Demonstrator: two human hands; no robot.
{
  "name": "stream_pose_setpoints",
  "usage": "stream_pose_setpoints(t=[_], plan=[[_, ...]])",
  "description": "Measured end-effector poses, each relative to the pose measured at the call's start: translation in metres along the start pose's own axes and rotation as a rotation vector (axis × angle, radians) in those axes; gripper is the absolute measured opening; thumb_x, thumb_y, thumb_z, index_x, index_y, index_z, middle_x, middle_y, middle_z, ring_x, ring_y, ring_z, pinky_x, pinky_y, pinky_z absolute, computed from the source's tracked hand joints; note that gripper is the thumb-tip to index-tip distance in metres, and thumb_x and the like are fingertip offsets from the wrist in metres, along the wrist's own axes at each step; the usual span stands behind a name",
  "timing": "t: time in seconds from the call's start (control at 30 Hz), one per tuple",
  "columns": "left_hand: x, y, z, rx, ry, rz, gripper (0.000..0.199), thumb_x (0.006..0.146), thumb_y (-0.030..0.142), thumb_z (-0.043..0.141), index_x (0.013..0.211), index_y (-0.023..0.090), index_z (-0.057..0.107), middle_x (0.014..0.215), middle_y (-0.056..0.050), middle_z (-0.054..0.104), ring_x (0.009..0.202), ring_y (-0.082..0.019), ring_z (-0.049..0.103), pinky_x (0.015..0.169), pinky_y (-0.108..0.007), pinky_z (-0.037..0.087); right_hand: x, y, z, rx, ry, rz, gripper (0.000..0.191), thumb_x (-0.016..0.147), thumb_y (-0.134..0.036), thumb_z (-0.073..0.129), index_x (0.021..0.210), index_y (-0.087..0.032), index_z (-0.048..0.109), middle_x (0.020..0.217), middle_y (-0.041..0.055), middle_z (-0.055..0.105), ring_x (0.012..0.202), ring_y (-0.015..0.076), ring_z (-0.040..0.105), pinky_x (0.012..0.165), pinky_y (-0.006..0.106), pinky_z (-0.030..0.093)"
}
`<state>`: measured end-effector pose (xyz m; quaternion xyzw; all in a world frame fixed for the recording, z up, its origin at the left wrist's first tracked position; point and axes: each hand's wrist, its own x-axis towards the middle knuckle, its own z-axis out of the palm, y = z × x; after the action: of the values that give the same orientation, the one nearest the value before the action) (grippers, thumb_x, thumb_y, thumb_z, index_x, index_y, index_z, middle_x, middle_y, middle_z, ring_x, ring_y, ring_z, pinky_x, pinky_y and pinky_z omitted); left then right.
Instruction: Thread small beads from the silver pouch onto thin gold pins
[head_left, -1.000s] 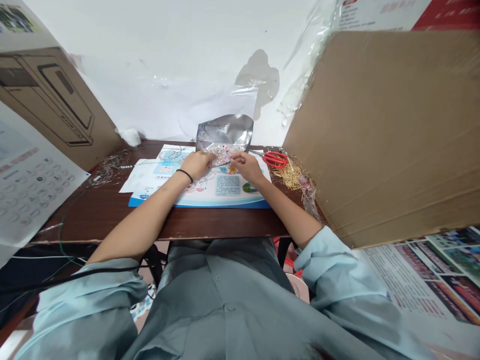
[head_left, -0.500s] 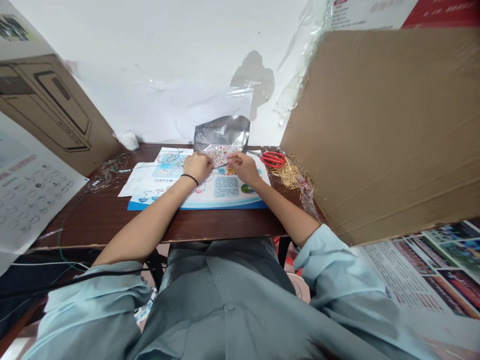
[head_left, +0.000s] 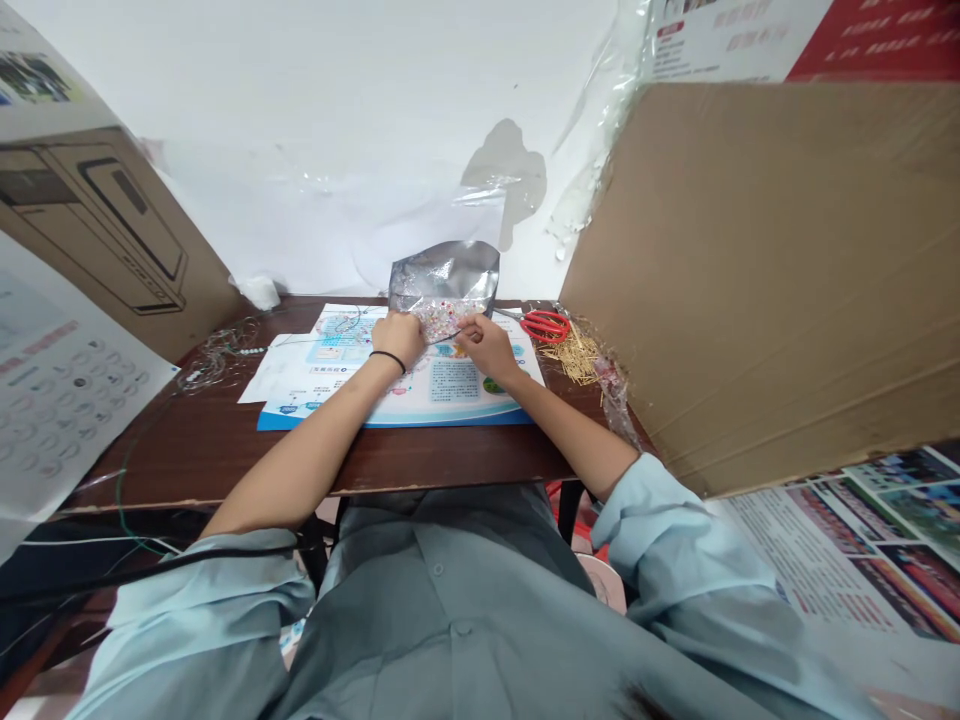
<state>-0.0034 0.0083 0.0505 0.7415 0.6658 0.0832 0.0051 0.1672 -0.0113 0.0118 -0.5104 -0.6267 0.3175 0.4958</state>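
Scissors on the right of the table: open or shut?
Shut: the red-handled scissors lie with their blades together in one line.

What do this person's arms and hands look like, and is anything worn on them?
These are human arms ending in a bare left hand and a bare right hand, with no gloves. A thin black band circles the left wrist. The pale blue left sleeve and right sleeve are rolled back, leaving the forearms bare.
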Motion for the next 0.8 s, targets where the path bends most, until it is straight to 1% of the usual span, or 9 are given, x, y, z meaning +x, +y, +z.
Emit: stream_pose_setpoints(t=[0.13,0.27,0.37,0.43,0.47,0.53,0.63,0.7,0.8], plan=[[0.004,-0.005,0.006,-0.042,0.024,0.024,0.03,0.095,0.015,0.053,0.108,0.012,0.081,0.118,-0.025,0.074,0.123,-0.038,0.066,0.101,-0.045,0.048,0.001,0.004,-0.001,-0.022,0.02,-0.035,0.008,0.083,-0.016,0.064,0.083,-0.023,0.061,0.079,-0.0017,0.067,0.079,0.0173,0.064,0.085,0.034,0.054],[0.008,-0.013,0.009,-0.105,0.081,0.032,0.026,0.098,0.018,0.053,0.106,0.013,0.077,0.119,-0.024,0.075,0.117,-0.036,0.068,0.097,-0.043,0.05,0.0,0.004,-0.003,-0.083,0.007,-0.041,0.007,0.084,-0.018,0.061,0.08,-0.023,0.061,0.076,-0.0016,0.066,0.076,0.0173,0.062,0.083,0.034,0.052],[0.008,-0.018,0.01,-0.301,0.163,0.063,0.019,0.097,0.019,0.055,0.098,0.016,0.073,0.105,-0.016,0.077,0.102,-0.029,0.071,0.091,-0.038,0.051,-0.002,0.001,-0.004,-0.161,0.014,-0.058,0.007,0.086,-0.02,0.061,0.08,-0.022,0.063,0.077,-0.0006,0.068,0.076,0.0175,0.061,0.083,0.034,0.05],[0.007,-0.017,0.012,-0.539,0.165,0.088,0.012,0.095,0.018,0.06,0.089,0.017,0.07,0.09,-0.01,0.076,0.087,-0.023,0.069,0.085,-0.033,0.051,-0.002,-0.002,-0.006,-0.199,0.035,-0.078,0.008,0.087,-0.021,0.061,0.079,-0.022,0.064,0.078,0.0,0.069,0.077,0.0177,0.061,0.084,0.034,0.049],[0.006,-0.015,0.014,-0.686,0.13,0.091,0.009,0.093,0.018,0.062,0.086,0.017,0.068,0.084,-0.007,0.074,0.08,-0.02,0.066,0.08,-0.031,0.051,-0.003,-0.003,-0.006,-0.209,0.043,-0.084,0.009,0.088,-0.02,0.061,0.079,-0.022,0.064,0.079,0.0003,0.069,0.078,0.0177,0.061,0.085,0.034,0.049],[0.003,-0.009,0.019,-1.0,0.002,0.06,0.009,0.091,0.015,0.064,0.082,0.016,0.064,0.078,-0.004,0.072,0.068,-0.014,0.061,0.071,-0.027,0.05,-0.003,-0.006,-0.007,-0.218,0.041,-0.089,0.011,0.089,-0.018,0.061,0.079,-0.021,0.064,0.08,0.0009,0.069,0.079,0.0177,0.061,0.086,0.035,0.049],[-0.003,0.003,0.029,-1.386,-0.199,-0.014,0.012,0.09,0.009,0.067,0.081,0.016,0.061,0.077,-0.002,0.071,0.064,-0.01,0.061,0.069,-0.024,0.05,-0.004,-0.008,-0.008,-0.222,0.02,-0.101,0.01,0.089,-0.016,0.061,0.082,-0.022,0.066,0.084,0.0018,0.07,0.082,0.0185,0.062,0.088,0.036,0.05],[-0.006,0.007,0.035,-1.531,-0.295,-0.011,0.014,0.089,0.007,0.071,0.081,0.015,0.063,0.075,-0.001,0.07,0.067,-0.009,0.064,0.075,-0.024,0.053,-0.004,-0.008,-0.007,-0.223,0.016,-0.106,0.01,0.089,-0.015,0.062,0.086,-0.023,0.067,0.087,0.0022,0.071,0.084,0.0195,0.062,0.089,0.037,0.051],[-0.007,0.008,0.04,-1.629,-0.351,0.003,0.013,0.088,0.003,0.074,0.082,0.014,0.067,0.073,-0.001,0.068,0.071,-0.009,0.065,0.082,-0.025,0.056,-0.005,-0.006,-0.006,-0.235,0.038,-0.125,0.01,0.09,-0.015,0.062,0.087,-0.023,0.067,0.088,0.0026,0.072,0.087,0.0205,0.061,0.091,0.038,0.05]])
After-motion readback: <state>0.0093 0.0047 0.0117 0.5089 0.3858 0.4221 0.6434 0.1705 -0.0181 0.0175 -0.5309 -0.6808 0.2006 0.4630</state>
